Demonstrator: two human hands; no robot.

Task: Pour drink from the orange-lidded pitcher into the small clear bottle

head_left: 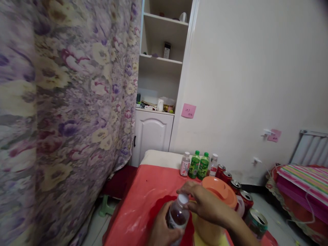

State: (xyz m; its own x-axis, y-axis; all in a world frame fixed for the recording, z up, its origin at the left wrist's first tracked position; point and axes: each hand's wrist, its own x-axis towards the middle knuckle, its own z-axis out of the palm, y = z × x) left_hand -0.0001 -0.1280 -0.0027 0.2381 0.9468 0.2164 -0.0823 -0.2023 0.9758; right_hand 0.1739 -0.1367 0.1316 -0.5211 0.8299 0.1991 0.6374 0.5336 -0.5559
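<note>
A clear plastic bottle [178, 216] is upright at the lower middle, its base cut off by the lower edge of the view. My left hand [164, 228] is wrapped around the bottle's body. The fingers of my right hand [196, 198] close around its white cap [182, 199]; the cap appears to sit on the neck. Beneath the bottle is a red tray or mat with a wavy edge [156, 212]. Right beside my right forearm stands a container with an orange lid [217, 189], partly hidden by that arm.
Along the back of the red-covered table [143, 186] stand a pink-labelled bottle [185, 164], two green bottles [198, 165] and another white-capped bottle [213, 165]. Several drink cans [246, 199] line the right edge. A floral curtain [77, 102] hangs at left; shelves [160, 61] stand behind.
</note>
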